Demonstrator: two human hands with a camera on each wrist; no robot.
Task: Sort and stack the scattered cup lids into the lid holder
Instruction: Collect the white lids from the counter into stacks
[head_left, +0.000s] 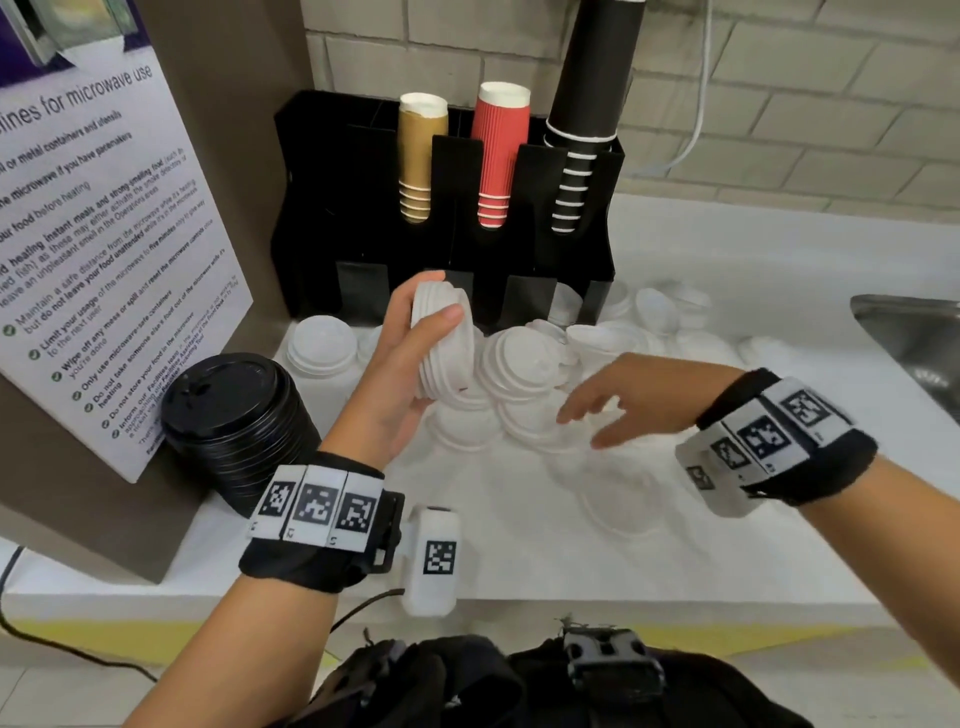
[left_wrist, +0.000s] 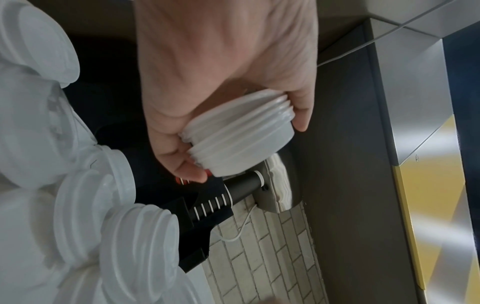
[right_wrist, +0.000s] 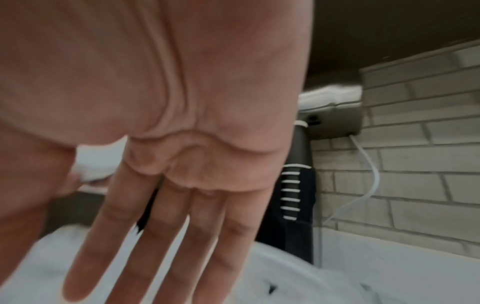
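left hand (head_left: 400, 358): gripping a nested stack of white lids (head_left: 441, 343) on edge, thumb across its front, at frame centre, just below the black lid holder (head_left: 447, 208). right hand (head_left: 628, 397): hovering flat, fingers spread and holding nothing, right of centre, just right of the stack and over the scattered white lids (head_left: 519, 374) lying on the white counter (head_left: 519, 545). black lids (head_left: 234, 410): sitting stacked at lower left.
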